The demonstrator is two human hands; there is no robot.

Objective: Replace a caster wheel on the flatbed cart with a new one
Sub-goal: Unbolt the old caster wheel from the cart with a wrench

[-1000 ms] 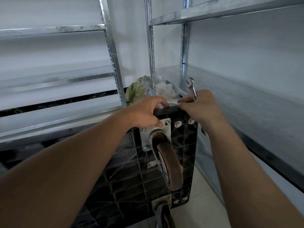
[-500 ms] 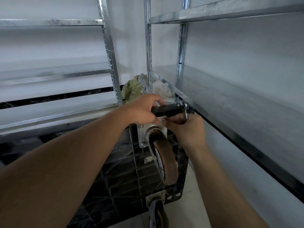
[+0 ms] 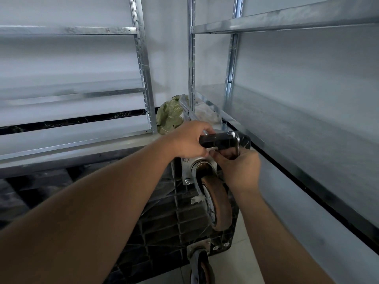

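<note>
The black flatbed cart stands tipped on its edge, ribbed underside facing me. A worn brown caster wheel on a silver mounting plate sits near the cart's upper edge. A second caster shows at the bottom. My left hand grips the cart's top edge just above the plate. My right hand is closed on a metal wrench, whose shaft rises from my fist to a bolt at the cart's upper right corner.
Galvanised metal shelving surrounds the cart: a long shelf close on the right, uprights behind, more shelves on the left. A green plastic bag and a pale bag lie behind the cart. Tiled floor shows at bottom right.
My right hand dropped from the cart's top edge to beside the caster plate, bringing the wrench down onto the corner bolt. The left hand kept its grip on the edge.
</note>
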